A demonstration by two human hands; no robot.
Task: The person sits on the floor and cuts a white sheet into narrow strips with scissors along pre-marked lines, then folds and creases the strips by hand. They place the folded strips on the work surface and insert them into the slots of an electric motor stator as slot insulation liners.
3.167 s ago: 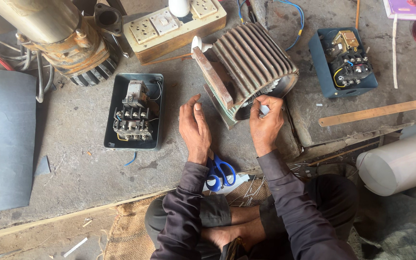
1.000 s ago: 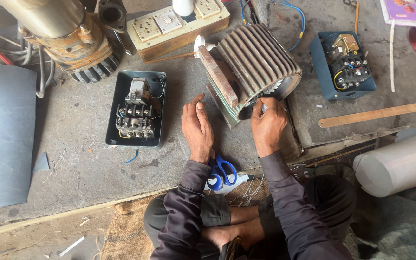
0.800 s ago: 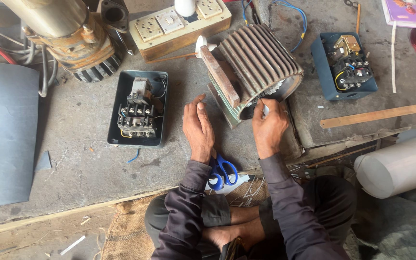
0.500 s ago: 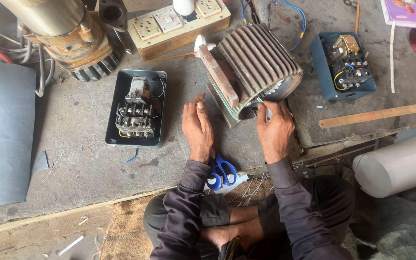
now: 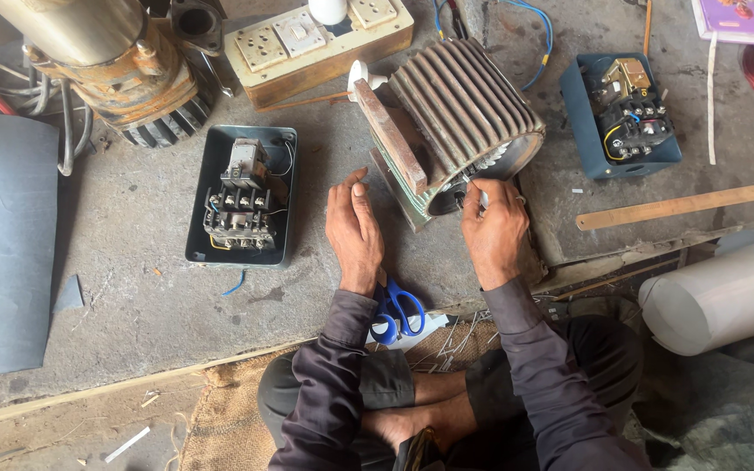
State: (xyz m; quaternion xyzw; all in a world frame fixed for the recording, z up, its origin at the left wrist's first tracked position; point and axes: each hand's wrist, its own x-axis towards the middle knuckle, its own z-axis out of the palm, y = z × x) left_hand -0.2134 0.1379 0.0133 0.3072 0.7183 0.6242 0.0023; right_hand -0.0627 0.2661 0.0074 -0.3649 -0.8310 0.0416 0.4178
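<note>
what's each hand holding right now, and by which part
Right hand pinches a small slim tool at the open end of the ribbed motor housing; the exact grip point is hidden. Left hand holds nothing.

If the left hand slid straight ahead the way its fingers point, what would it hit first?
Probably the rusty flat end plate of the grey ribbed motor housing. The left hand points up the frame at it across bare concrete; depth is uncertain.

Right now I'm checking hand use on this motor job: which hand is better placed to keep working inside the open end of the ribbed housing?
Right. The right hand has its fingers at the ribbed housing's open end; the left hand rests flat beside it.
</note>
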